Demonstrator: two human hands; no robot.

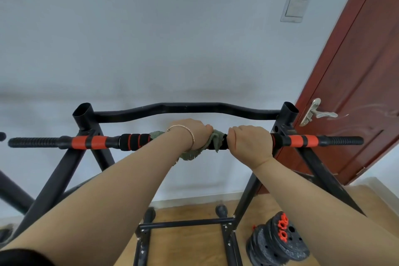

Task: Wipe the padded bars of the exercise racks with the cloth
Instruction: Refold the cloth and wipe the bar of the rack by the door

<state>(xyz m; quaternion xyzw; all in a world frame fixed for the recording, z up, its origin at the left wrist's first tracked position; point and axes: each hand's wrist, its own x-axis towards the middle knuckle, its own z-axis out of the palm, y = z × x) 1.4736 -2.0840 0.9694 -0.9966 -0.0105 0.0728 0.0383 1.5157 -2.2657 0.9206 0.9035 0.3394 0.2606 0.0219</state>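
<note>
A black bar with orange and black foam padding (pixel 90 142) lies across a black exercise rack (pixel 54 181). My left hand (pixel 192 134) grips a green cloth (pixel 213 141) wrapped round the middle of the bar, with cloth ends showing above and below my wrist. Just to its right, my right hand (pixel 250 140) grips the bar's padding directly. A curved black upper bar (pixel 185 108) joins the rack's two posts behind my hands.
A red-brown door (pixel 356 93) with a metal handle (pixel 317 112) stands at the right. A stack of black weight plates (pixel 278 244) with orange collars lies on the wooden floor at the lower right. The white wall is close behind the rack.
</note>
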